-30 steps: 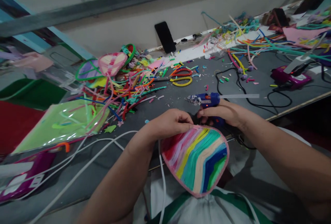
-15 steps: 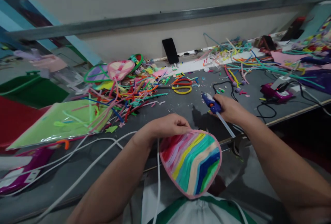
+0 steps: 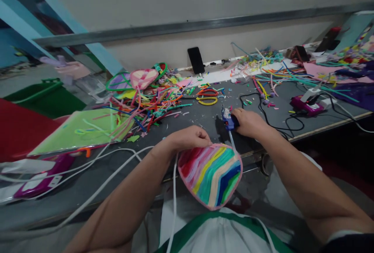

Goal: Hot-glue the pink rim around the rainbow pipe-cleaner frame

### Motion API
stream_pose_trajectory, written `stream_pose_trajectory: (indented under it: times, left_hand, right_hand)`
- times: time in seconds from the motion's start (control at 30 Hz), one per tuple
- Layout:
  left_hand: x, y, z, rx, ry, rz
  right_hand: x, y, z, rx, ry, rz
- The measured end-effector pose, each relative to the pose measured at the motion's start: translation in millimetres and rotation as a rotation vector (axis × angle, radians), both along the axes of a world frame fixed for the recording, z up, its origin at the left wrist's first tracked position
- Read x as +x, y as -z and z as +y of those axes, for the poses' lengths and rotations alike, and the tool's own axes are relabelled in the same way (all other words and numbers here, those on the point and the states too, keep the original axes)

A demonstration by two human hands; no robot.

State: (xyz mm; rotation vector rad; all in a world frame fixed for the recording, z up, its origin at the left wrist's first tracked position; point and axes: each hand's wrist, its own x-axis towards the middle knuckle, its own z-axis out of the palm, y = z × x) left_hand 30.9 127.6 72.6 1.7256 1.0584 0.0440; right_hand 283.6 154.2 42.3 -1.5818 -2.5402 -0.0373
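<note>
My left hand (image 3: 194, 138) pinches the top edge of a heart-like panel (image 3: 212, 177) striped in rainbow colours with a pink border. The panel hangs tilted over the table's front edge, above my lap. My right hand (image 3: 247, 122) is wrapped round a blue glue gun (image 3: 228, 120); a clear glue stick (image 3: 232, 141) sticks out of its back toward me. The gun's nozzle points away over the dark table (image 3: 201, 122). Its glue stick reaches in front of the panel's upper right edge in this view; whether they touch I cannot tell.
A heap of coloured pipe cleaners (image 3: 146, 105) lies left, with finished-looking panels (image 3: 143, 78) behind. Yellow-handled scissors (image 3: 207, 100) lie mid-table. A phone (image 3: 196, 60) leans at the wall. Purple power strips (image 3: 306, 105) and white cables (image 3: 111, 175) sit on both sides.
My right hand has brought the glue gun leftward, closer to the panel, and turned it more upright. The panel stays in my left hand. The view has shifted slightly.
</note>
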Motion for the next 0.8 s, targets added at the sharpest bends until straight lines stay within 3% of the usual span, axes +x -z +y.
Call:
stream_pose_trajectory:
  times: [0.17,0.33,0.43,0.5,0.6,0.8]
  left_hand:
    - [-6,-5.8,-6,-0.015,-0.028,-0.007]
    - [-15,-2.9,-10,-0.003,-0.082,0.009]
    - [-20,1.1,-11,0.016,-0.112,0.006]
    - [-21,3.8,-11,0.016,-0.112,-0.005]
    - [-20,6.6,-8,0.009,-0.102,-0.014]
    - [-24,3.7,-6,-0.008,-0.08,-0.001]
  right_hand:
    - [-6,4.2,3,-0.04,-0.037,0.009]
    - [7,7.6,6,-0.123,-0.116,0.033]
    - [10,0.9,1,-0.007,-0.187,0.198]
    - [3,-5.6,-8,0.136,-0.169,0.366]
    - [-17,-12.0,-26,0.071,-0.166,0.484]
    - [-42,-7.5,-36,0.05,-0.301,0.327]
